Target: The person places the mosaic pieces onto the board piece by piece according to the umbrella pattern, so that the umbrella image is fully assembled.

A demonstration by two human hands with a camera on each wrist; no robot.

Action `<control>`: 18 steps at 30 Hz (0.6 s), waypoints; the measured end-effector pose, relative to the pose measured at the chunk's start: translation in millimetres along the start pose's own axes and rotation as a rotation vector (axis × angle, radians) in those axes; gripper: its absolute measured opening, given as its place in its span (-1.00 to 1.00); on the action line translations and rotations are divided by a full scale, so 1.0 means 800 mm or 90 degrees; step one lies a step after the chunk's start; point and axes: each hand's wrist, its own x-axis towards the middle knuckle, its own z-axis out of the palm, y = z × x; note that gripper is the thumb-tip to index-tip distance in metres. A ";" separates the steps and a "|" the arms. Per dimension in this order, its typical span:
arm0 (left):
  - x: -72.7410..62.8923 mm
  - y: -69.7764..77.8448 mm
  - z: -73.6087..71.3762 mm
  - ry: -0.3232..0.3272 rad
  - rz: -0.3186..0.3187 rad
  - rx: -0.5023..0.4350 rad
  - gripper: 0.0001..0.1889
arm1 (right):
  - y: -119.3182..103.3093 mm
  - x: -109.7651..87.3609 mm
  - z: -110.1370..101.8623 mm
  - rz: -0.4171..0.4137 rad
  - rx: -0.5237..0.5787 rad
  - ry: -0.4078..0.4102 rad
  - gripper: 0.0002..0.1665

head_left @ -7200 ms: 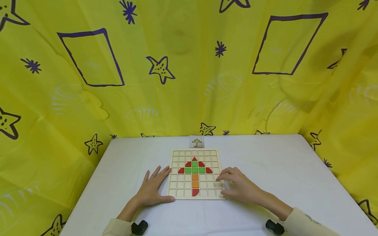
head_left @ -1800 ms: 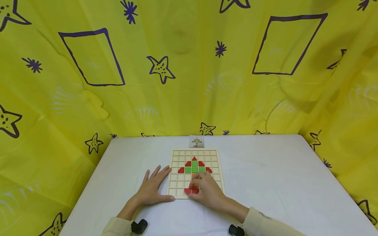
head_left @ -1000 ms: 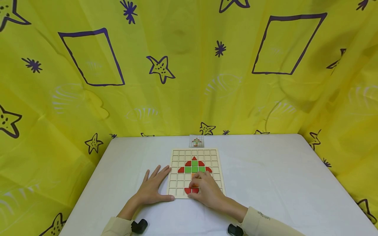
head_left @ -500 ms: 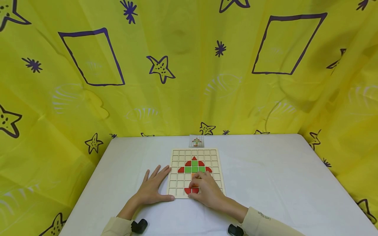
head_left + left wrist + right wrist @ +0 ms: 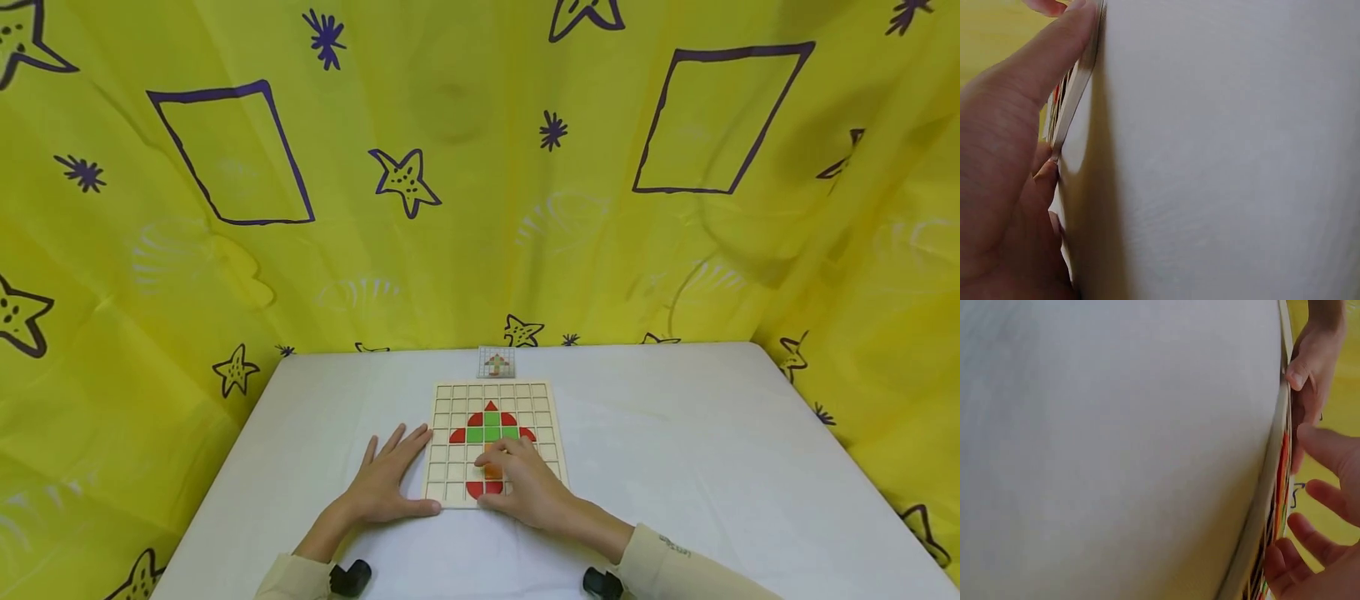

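Observation:
A pale wooden grid board (image 5: 457, 471) lies on the table, bearing a tree-like pattern of coloured tiles. Green square tiles (image 5: 491, 434) sit in its middle, edged by red pieces, with an orange tile (image 5: 492, 472) below. Two red quarter-round tiles (image 5: 474, 490) lie side by side in the bottom row. My left hand (image 5: 382, 483) spreads against the board's left side, its thumb at the near corner. Above the lower middle of the board is my right hand (image 5: 531, 486), partly covering the orange tiles. In the right wrist view its fingers (image 5: 1313, 534) and thumb stand apart, holding nothing.
A small card (image 5: 497, 362) printed with a similar pattern on a grid lies just behind the board. White cloth covers the table (image 5: 660, 442). A yellow patterned curtain (image 5: 465, 275) hangs around its back and sides.
Over several seconds, my right hand has moved left from the board's right edge, and a second red quarter-round tile has appeared in the bottom row. Lately its fingers have spread slightly. The left hand stays put.

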 end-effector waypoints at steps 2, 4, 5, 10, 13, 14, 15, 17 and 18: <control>-0.001 0.002 -0.005 -0.010 -0.004 -0.021 0.19 | 0.002 0.001 -0.007 -0.004 0.021 -0.024 -0.44; -0.001 0.004 -0.011 -0.025 -0.017 -0.042 0.18 | 0.003 0.002 -0.015 -0.015 0.041 -0.043 -0.37; -0.001 0.005 -0.015 -0.030 -0.022 -0.059 0.17 | 0.003 0.004 -0.019 -0.024 0.051 -0.049 -0.32; 0.004 0.003 -0.035 -0.035 -0.041 -0.114 0.16 | 0.009 0.015 -0.040 -0.046 0.106 -0.061 -0.08; 0.006 0.000 -0.047 -0.012 -0.041 -0.133 0.14 | 0.013 0.021 -0.053 -0.053 0.131 -0.051 -0.01; 0.006 0.000 -0.051 -0.004 -0.042 -0.137 0.14 | 0.015 0.023 -0.057 -0.054 0.137 -0.045 0.01; 0.007 -0.001 -0.055 0.005 -0.042 -0.142 0.13 | 0.017 0.025 -0.061 -0.057 0.146 -0.040 0.01; 0.007 -0.002 -0.062 0.022 -0.043 -0.146 0.12 | 0.020 0.027 -0.070 -0.058 0.147 -0.023 0.02; 0.007 -0.002 -0.065 0.029 -0.043 -0.148 0.12 | 0.021 0.027 -0.074 -0.056 0.149 -0.017 0.02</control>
